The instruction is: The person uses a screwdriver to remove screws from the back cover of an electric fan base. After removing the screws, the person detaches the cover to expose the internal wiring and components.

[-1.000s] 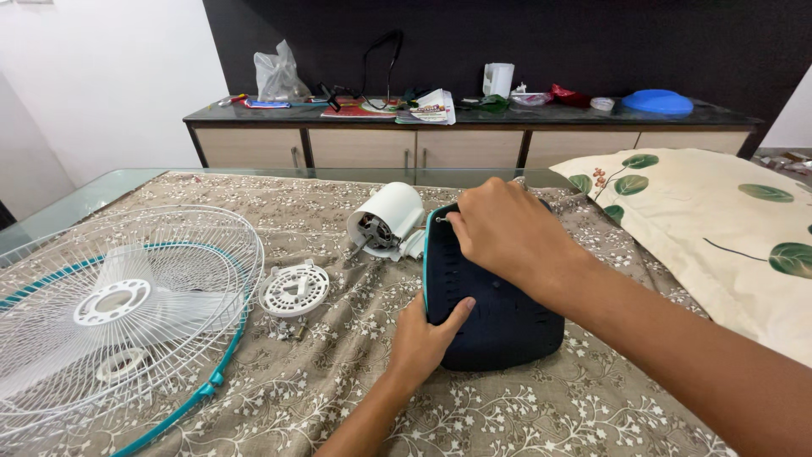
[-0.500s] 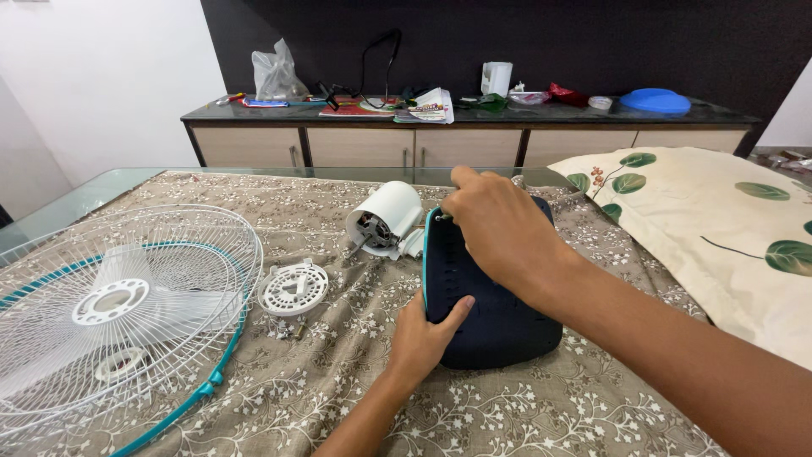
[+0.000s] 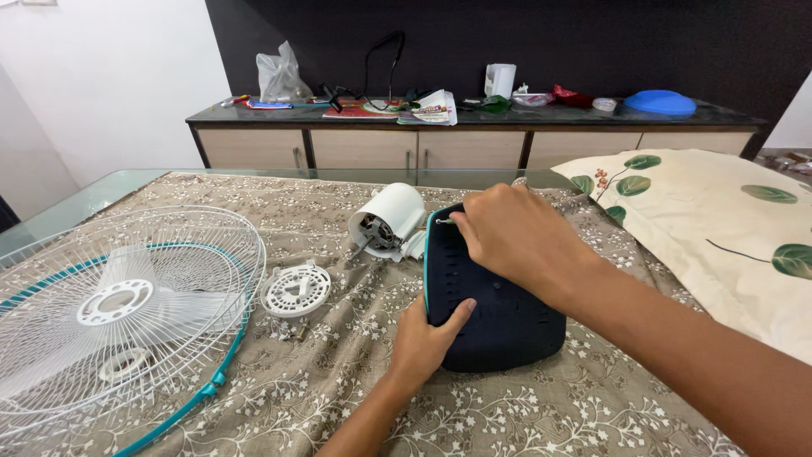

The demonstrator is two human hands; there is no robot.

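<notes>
The right hand is curled almost closed at the far upper edge of a dark navy fan base, thumb and forefinger pinched together on something small and pale at the teal-trimmed rim. It looks like a screw or the tip of a thin tool, but it is too small to tell. The left hand lies against the base's near left edge, fingers tucked beneath and the thumb pressed on top, loosely gripping the edge; this seems to steady the base so it stays put under the right hand's work.

The base lies flat, underside up, on a beige floral tablecloth in the middle of the table. Just beyond its far left corner, touching or nearly so, sits the white cylindrical motor housing, lying on its side with its open end and windings showing. To the left of the base, a little apart, is a small round white slotted cap. Further left rests the large white wire fan guard with a teal ring, translucent blades inside it. On the right lies a cream cushion with a green leaf print. Behind the table stands a long sideboard cluttered with papers, a plastic bag and a blue lid.
</notes>
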